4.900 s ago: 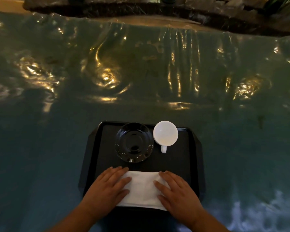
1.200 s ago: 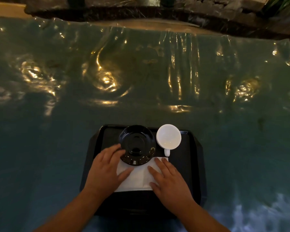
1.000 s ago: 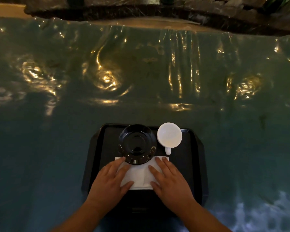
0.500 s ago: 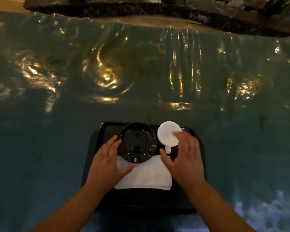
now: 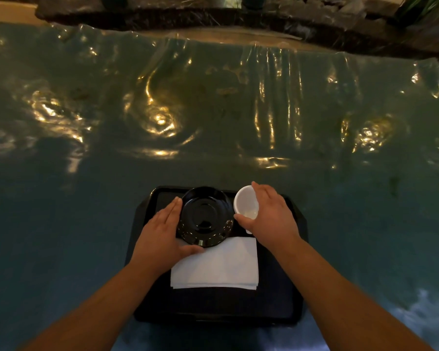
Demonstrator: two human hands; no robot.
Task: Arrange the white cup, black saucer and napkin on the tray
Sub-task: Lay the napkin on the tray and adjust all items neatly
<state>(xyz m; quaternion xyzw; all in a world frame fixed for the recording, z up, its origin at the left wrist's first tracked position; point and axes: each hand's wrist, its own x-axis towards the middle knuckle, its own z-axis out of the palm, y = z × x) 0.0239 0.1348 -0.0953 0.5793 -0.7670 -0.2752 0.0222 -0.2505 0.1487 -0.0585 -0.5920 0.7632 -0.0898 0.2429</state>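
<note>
Because the right hand [image 5: 271,219] lies over the right side of the cup [image 5: 245,202], only the left part of the white rim and a patch of the pale inside show; the handle is almost wholly covered, with just a small white tip visible below the thumb. The fingers of that hand are pressed together and curved round the far side of the cup, the thumb at its near rim, so the hand wraps it; whether the cup stands on the tray [image 5: 295,249] or is raised off it cannot be told. The light is dim, and the tray's black surface merges with the shadows, so its near edge is hard to trace.

The left hand [image 5: 160,239] cups the left edge of the saucer [image 5: 204,216], fingers held straight and close together along the rim, thumb reaching under the near edge where it meets the napkin [image 5: 218,267]. Whether the fingers actually press the saucer or only rest beside it is unclear.

The saucer is round, glossy black, with a ringed well in the middle and small glints along its near rim. It sits in the far half of the tray, left of the cup and just beside it. Its near edge overlaps the far edge of the napkin, a white folded rectangle lying flat in the middle of the tray. The tray rests on a blue-green table cover [image 5: 61,224], wrinkled and shiny with yellow reflections farther off. Both forearms are bare.
</note>
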